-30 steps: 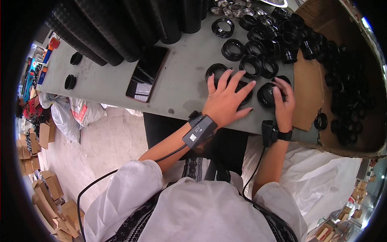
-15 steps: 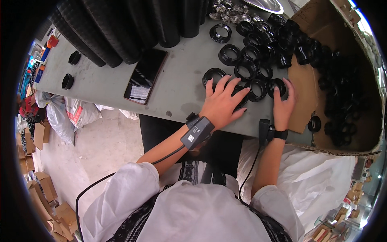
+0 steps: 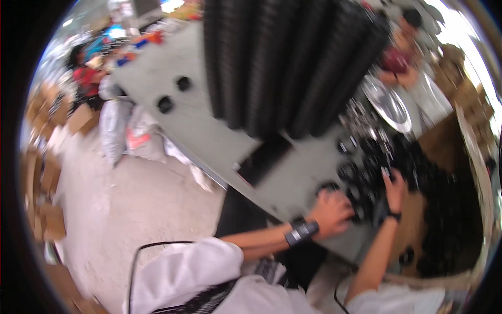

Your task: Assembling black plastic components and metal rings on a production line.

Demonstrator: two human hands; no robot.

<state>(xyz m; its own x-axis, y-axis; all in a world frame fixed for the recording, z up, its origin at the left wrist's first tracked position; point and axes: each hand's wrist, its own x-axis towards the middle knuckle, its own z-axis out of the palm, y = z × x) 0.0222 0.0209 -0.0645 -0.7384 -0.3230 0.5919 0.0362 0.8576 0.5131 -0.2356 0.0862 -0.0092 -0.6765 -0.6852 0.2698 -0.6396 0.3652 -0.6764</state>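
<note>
The picture is blurred by motion. Several black rings (image 3: pixel 361 178) lie spread on the grey table (image 3: pixel 219 131) near its front edge. My left hand (image 3: pixel 332 212), with a dark band on the wrist, rests on the rings with its fingers curled; the blur hides whether it grips one. My right hand (image 3: pixel 393 188) lies on the rings a little further right, next to the cardboard box (image 3: pixel 418 209). Its fingers point away from me, and what they hold cannot be made out.
Tall stacks of black rings (image 3: pixel 282 68) stand at the back of the table. A dark flat phone (image 3: pixel 264 159) lies left of my hands. The box holds many more black rings (image 3: pixel 449 225). A metal plate (image 3: pixel 389 104) and another person (image 3: pixel 402 63) are behind. Sacks (image 3: pixel 125 131) and cartons (image 3: pixel 47 178) sit on the floor at left.
The view has swung sharply, so the table now sits higher and tilted. My left hand has gone from spread flat on the rings to curled. Both hands remain on the ring pile.
</note>
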